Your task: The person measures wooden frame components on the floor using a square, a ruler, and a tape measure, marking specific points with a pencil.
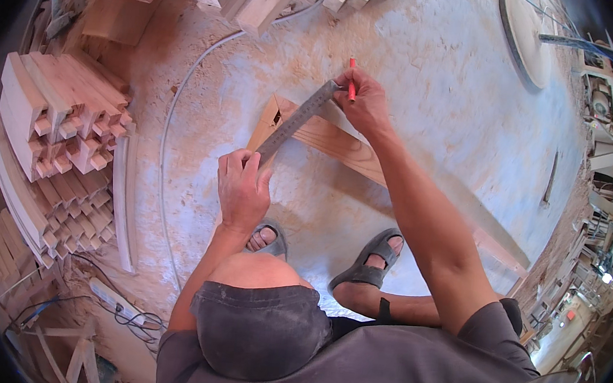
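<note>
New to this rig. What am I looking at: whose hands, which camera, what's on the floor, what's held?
No machine here: these are a person's bare hands. The one picture comes from a fisheye camera on their head, looking down, so straight edges bend near the rim.

The right hand holds a slim red marking tool and the far end of a gray ruler. The left hand is at its near end, its grip partly hidden.

The ruler crosses over light wooden pieces. On the dusty floor, a pale cable curves past stacked timber on the left.
</note>
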Demonstrator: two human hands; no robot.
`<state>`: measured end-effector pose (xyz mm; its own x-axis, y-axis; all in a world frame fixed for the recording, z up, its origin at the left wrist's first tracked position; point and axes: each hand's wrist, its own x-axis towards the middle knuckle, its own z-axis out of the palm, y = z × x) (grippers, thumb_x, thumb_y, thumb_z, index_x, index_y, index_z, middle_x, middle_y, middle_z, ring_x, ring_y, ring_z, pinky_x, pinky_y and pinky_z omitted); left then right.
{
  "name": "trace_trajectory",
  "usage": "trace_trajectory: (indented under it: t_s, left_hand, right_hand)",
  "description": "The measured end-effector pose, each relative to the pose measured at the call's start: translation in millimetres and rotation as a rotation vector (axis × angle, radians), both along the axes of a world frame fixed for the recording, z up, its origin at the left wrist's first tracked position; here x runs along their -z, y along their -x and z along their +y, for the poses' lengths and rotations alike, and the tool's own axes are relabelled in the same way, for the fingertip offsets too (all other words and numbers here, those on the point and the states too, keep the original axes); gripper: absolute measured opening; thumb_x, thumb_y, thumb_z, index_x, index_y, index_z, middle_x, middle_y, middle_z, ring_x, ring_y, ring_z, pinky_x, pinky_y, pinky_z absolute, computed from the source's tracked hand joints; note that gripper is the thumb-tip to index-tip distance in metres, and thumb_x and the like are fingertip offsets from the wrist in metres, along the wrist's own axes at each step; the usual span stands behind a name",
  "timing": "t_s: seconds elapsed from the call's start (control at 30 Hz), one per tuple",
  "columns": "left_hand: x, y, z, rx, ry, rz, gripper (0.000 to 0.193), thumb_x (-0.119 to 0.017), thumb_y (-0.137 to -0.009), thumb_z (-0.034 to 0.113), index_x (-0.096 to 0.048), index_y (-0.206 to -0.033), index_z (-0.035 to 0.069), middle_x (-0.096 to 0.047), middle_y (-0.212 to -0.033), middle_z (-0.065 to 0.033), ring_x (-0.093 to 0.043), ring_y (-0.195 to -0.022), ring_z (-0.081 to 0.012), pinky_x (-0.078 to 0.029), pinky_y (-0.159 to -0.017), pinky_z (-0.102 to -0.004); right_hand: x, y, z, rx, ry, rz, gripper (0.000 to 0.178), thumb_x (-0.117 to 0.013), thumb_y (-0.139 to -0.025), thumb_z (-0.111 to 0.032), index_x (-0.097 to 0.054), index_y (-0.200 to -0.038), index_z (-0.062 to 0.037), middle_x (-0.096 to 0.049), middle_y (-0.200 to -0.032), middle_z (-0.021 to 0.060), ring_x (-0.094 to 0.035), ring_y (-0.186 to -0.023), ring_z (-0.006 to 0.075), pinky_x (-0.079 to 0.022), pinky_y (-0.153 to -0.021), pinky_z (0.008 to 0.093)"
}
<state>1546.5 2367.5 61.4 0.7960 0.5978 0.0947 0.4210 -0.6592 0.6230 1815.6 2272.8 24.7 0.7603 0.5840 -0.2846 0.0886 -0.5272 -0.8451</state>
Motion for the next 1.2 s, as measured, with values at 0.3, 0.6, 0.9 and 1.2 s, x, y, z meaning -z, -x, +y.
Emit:
trace_trajectory:
  t_s: [0.3,0.6,0.9,1.2]
  left_hand:
    - [26.4,13.4,-10.3,0.032,-0.120,0.114,0.024,-0.072,-0.083,0.011,-0.064,-0.104,0.001,-0.052,-0.094,-0.0124,-0.052,-0.089,-0.0332,-0.045,-0.078,-0.0453]
    - [20.5,6.7,-9.9,0.025,-0.180,0.198,0.025,-0.070,-0.085,0.016,-0.064,-0.105,0.002,-0.054,-0.095,-0.0119,-0.054,-0.089,-0.0329,-0.045,-0.076,-0.0447]
    - [24.8,7.1,-10.7,0.023,-0.184,0.146,0.024,-0.071,-0.084,0.017,-0.065,-0.102,0.001,-0.055,-0.092,-0.0127,-0.055,-0.088,-0.0333,-0.045,-0.074,-0.0455]
    - [24.6,5.6,-11.1,0.037,-0.231,0.149,0.025,-0.069,-0.085,0.021,-0.063,-0.100,0.003,-0.053,-0.088,-0.0124,-0.054,-0.083,-0.0314,-0.044,-0.071,-0.0435]
  right_hand:
    - [-0.4,21.6,-34.4,0.066,0.106,-0.274,0.033,-0.073,-0.075,-0.005,-0.060,-0.105,-0.0066,-0.064,-0.079,0.0134,-0.066,-0.074,0.0284,-0.053,-0.071,0.0377]
    - [-5.1,22.6,-24.7,0.052,0.012,-0.302,0.028,-0.070,-0.078,-0.003,-0.060,-0.104,-0.0059,-0.066,-0.081,0.0136,-0.065,-0.073,0.0255,-0.052,-0.071,0.0355]
    - [-3.7,21.0,-21.2,0.041,-0.006,-0.262,0.026,-0.071,-0.081,0.002,-0.059,-0.102,-0.0046,-0.066,-0.083,0.0088,-0.062,-0.075,0.0168,-0.051,-0.072,0.0300]
    - [-2.0,18.1,-18.2,0.019,-0.016,-0.298,0.027,-0.070,-0.080,0.001,-0.058,-0.103,-0.0053,-0.067,-0.084,0.0110,-0.064,-0.075,0.0218,-0.051,-0.072,0.0323]
